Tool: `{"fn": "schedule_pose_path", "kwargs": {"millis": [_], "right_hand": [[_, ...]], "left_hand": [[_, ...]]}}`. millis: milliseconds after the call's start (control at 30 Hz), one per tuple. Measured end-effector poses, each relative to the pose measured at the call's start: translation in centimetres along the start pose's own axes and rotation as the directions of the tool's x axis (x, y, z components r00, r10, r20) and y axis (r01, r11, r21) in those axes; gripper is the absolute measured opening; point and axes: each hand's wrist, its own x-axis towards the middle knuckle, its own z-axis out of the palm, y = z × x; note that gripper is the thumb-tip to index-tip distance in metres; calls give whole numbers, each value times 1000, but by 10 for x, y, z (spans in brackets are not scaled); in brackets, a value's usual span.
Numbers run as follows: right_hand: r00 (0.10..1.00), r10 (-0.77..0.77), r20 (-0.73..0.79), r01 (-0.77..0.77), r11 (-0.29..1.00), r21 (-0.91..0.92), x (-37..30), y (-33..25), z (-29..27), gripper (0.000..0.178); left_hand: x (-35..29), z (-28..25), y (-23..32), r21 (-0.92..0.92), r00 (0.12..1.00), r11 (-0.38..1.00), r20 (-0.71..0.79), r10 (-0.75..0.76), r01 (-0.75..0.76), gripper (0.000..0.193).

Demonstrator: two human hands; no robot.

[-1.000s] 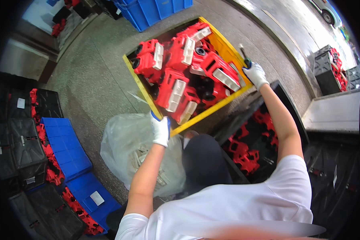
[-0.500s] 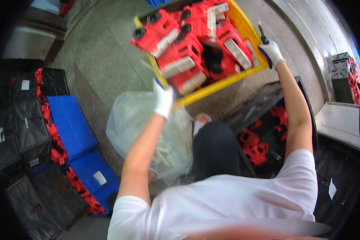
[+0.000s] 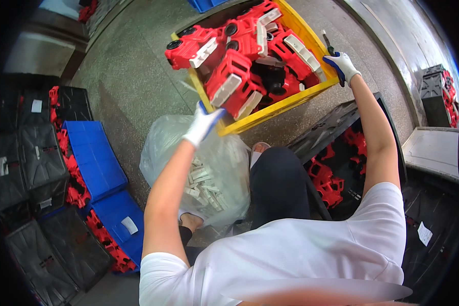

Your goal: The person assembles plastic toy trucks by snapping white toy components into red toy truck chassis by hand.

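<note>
The yellow crate [image 3: 278, 109] is in front of the body, a little to the right of the worn camera's middle, with one corner turned toward the person. Whether its base touches the floor, I cannot tell. From my distant place I see both arms stretched forward to it, the right elbow slightly bent. The left hand [image 3: 204, 124], in a white and blue glove, grasps the near left corner, with fingers bent over the rim. The right hand [image 3: 343, 68], gloved equally, is at the right corner; its fingers close around a slim tool [image 3: 329, 46] which points away from the body, and the palm side touches the crate. Its lower fingertips I cannot see well.

In the crate, red toy vehicles [image 3: 233, 71] with black wheels and whitish strips lie heaped; one leans out over the left rim. Below the left wrist, a clear plastic bag [image 3: 155, 145] contains whitish pieces [image 3: 204, 187]. Near the right forearm, a black box [image 3: 319, 124] holds red parts [image 3: 325, 184].

On the left, blue bins [image 3: 93, 158] and black cases [image 3: 42, 160] form the border. Between these and the crate, I see grey floor [image 3: 132, 66]; more floor extends beyond the right hand.
</note>
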Motion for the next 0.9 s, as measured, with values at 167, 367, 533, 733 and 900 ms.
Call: {"fn": "schedule_pose_path", "kwargs": {"millis": [167,367,533,733,900], "right_hand": [[907,-179,-382,44,941,-335,-65,-21,3,42],[608,-700,-375,501,705,-502,-118,-77,48,53],[548,-779,-306,252,502,-827,-62,-92,41,49],[881,-363,-304,201,868,-453,-3,-142,-6,32],[796,-415,-440,285,899,-333,-21,-129,-7,27]], "left_hand": [[9,-64,57,-288,961,954,-276,4,-87,85],[100,-42,96,609,643,612,-208,737,-505,101],[157,-32,141,651,519,502,-188,834,-570,62],[196,-29,166,872,694,237,148,705,-427,53],[193,-57,132,826,830,299,313,461,-477,55]]}}
